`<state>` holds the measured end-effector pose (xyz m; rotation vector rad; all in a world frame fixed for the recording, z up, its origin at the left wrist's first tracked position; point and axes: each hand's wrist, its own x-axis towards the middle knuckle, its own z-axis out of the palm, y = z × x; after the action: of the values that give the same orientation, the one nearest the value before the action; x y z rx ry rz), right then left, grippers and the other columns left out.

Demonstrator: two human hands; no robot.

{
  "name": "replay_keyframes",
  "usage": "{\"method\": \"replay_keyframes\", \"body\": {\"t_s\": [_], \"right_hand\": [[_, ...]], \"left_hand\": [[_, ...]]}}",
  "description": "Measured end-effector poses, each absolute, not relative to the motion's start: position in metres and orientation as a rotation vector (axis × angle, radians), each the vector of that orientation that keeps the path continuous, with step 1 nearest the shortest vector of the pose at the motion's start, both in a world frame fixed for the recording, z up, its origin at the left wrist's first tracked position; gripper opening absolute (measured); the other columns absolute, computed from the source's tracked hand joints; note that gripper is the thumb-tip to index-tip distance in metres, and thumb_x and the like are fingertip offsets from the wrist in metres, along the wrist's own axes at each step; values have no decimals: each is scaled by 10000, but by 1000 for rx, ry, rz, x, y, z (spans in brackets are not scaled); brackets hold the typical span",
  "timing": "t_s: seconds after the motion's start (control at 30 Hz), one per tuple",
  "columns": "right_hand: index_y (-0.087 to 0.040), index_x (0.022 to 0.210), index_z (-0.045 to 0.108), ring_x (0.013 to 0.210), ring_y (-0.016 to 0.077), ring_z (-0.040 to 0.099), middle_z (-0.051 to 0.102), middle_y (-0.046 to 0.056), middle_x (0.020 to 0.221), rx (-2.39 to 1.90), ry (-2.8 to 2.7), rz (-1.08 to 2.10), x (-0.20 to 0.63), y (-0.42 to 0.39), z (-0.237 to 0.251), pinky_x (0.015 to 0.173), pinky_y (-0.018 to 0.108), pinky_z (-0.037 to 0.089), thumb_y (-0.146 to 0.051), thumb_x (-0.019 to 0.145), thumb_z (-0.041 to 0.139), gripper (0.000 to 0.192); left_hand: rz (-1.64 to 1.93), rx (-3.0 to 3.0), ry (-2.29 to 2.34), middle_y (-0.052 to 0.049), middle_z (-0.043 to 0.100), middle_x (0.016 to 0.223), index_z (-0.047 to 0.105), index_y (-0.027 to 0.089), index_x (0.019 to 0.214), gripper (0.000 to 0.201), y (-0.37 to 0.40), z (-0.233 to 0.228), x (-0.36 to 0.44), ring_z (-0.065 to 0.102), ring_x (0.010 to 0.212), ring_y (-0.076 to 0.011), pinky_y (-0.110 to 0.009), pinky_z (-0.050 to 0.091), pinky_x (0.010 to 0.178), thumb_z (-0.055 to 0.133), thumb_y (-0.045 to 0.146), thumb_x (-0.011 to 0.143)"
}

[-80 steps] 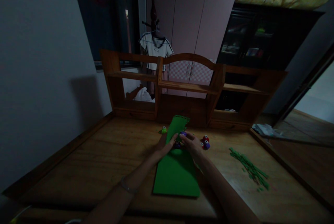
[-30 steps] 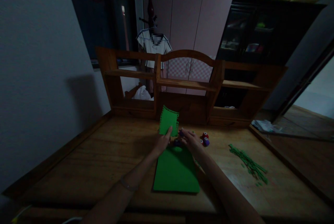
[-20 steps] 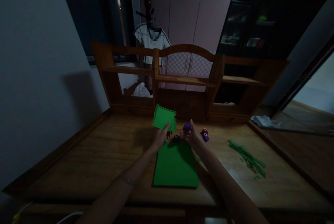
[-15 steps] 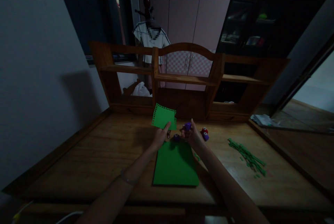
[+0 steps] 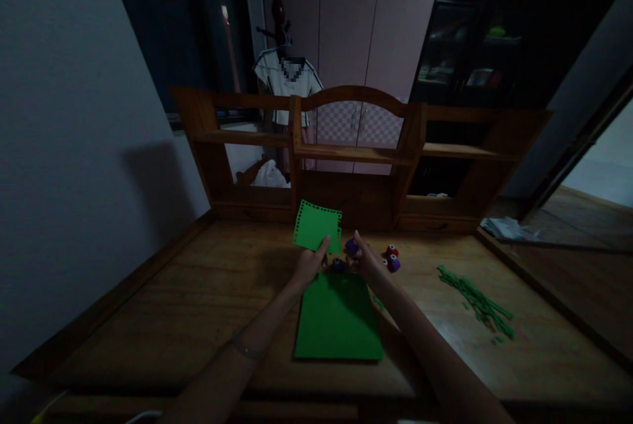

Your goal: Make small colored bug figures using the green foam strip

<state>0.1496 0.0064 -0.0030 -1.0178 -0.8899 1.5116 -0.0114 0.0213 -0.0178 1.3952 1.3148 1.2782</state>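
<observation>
My left hand (image 5: 311, 264) pinches a green sheet of paper (image 5: 318, 225) between thumb and fingers, holding it up off the desk. Rows of small holes or notches run along several of the sheet's edges. In my right hand (image 5: 362, 256) is a small purple paper punch (image 5: 352, 246), the thumb up over it; the fingers partly hide it. Below both hands lies a larger green sheet or stack (image 5: 339, 322), flat on the desk. A dark purple punch (image 5: 338, 265) stands between the hands at its far edge.
Right of my right hand stand a red punch (image 5: 392, 250) and another purple punch (image 5: 393, 263). Green paper strips (image 5: 475, 300) lie heaped farther right, with small scraps around. A wooden shelf unit (image 5: 353, 155) rises along the desk's back edge.
The right hand has turned, and its fingers are closed more around the purple punch, which sits slightly lower. The green sheet remains in my left hand. The whole view has shifted slightly.
</observation>
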Motion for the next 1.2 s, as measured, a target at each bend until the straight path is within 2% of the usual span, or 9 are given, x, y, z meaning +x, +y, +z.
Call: {"method": "replay_keyframes", "body": {"t_s": [0.3, 0.5, 0.7, 0.93, 1.2], "right_hand": [[-195, 740, 538, 416, 102, 472, 553, -14, 517, -968, -962, 1474, 146, 1, -4, 451, 221, 397, -659, 705, 625, 473], [-200, 730, 538, 425, 108, 487, 543, -19, 512, -982, -926, 1445, 145, 1, -6, 436, 218, 389, -628, 698, 655, 445], [-195, 755, 547, 435, 120, 514, 572, -2, 534, -1055, -920, 1405, 146, 8, -10, 425, 223, 400, -670, 667, 653, 494], [-197, 761, 540, 430, 105, 497, 556, -15, 534, -1039, -948, 1393, 146, 6, -7, 417, 211, 397, -653, 692, 645, 474], [-198, 761, 548, 445, 103, 494, 544, -27, 539, -1017, -1002, 1360, 144, -1, -5, 433, 208, 384, -635, 699, 645, 452]], "left_hand": [[1290, 1556, 1277, 38, 526, 503, 569, 194, 696, 426, 17, -15, -8, 496, 455, -126, -231, 381, 512, 494, 601, 800], [1310, 1544, 1274, 33, 516, 479, 554, 206, 635, 404, 16, -11, -8, 502, 452, -136, -248, 385, 513, 513, 575, 792], [1298, 1531, 1305, -12, 562, 495, 588, 205, 592, 419, 16, -11, -8, 593, 601, -183, -256, 420, 591, 528, 576, 777], [1252, 1539, 1270, 30, 504, 470, 538, 190, 594, 467, 18, -18, -9, 502, 452, -133, -241, 397, 531, 504, 613, 788], [1292, 1528, 1246, 14, 559, 523, 592, 186, 649, 429, 15, -14, -8, 503, 465, -134, -243, 395, 536, 536, 591, 781]]}}
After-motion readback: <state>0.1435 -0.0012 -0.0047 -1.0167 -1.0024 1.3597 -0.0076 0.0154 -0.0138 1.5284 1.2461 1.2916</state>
